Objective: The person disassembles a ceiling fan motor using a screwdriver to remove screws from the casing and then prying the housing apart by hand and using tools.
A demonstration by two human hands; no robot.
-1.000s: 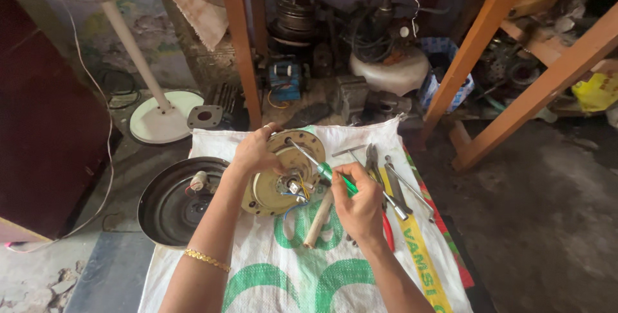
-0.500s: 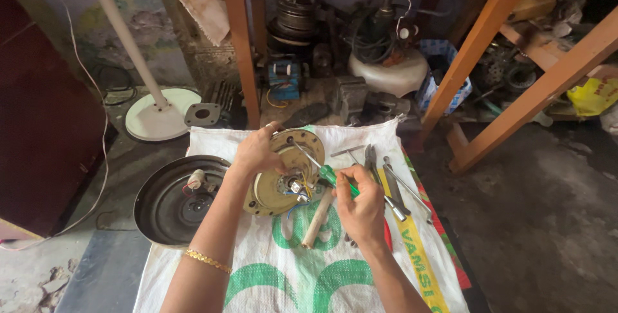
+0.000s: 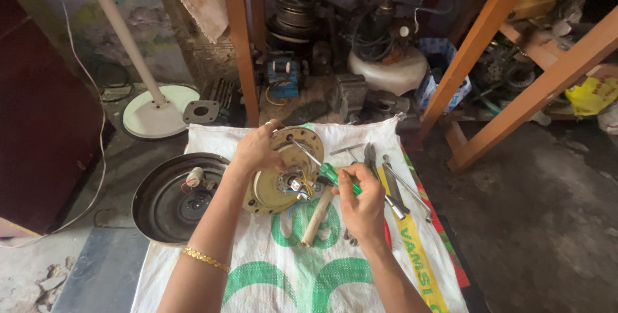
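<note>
Both forearms reach forward over a white woven sack [image 3: 283,268] spread on the floor. The left hand [image 3: 256,149], wrist bent down, curls its fingers over the far left rim of a round brass-coloured motor plate [image 3: 273,181] lying near the sack's far edge, tilted on the rim of a dark metal bowl [image 3: 164,200]. The right hand [image 3: 362,205] is closed around the green handle of a screwdriver [image 3: 322,168], its shaft slanting up-left across the plate. A wooden-handled hammer [image 3: 317,218] lies just beside the plate; pliers [image 3: 371,158] rest behind the right hand.
</note>
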